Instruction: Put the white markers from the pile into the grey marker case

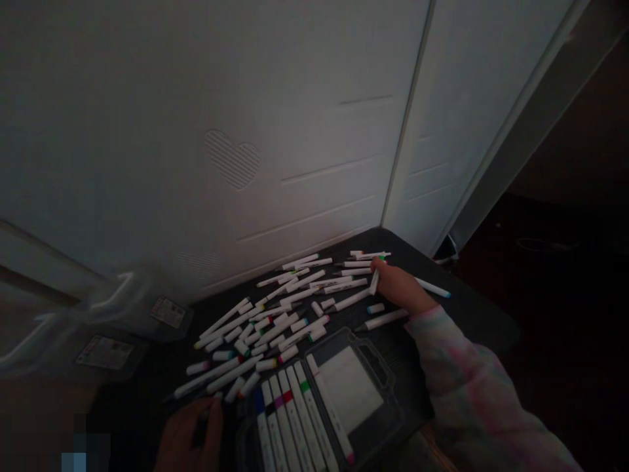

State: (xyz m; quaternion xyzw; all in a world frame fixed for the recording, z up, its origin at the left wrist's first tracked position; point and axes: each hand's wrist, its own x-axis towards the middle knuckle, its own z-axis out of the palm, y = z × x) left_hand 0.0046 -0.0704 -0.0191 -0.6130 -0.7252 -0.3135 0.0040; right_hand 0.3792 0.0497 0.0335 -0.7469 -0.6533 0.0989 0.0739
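Note:
Several white markers (pixel 275 314) with coloured caps lie scattered across a dark table (pixel 472 308). My right hand (pixel 400 287), in a pale pink sleeve, reaches to the far right of the pile, its fingers closed around a white marker (pixel 375 282). My left hand (pixel 189 436) rests at the near left edge, fingers curled on a dark pen-like thing that I cannot make out. A dark marker case (pixel 378 387) lies open in front of me, with several markers (pixel 295 419) lined up in its left half.
A white panelled wall with an embossed heart (pixel 232 159) stands right behind the table. Clear plastic packaging with labels (pixel 105 351) lies at the left. The table's right corner drops off to dark floor (pixel 565 262). The scene is dim.

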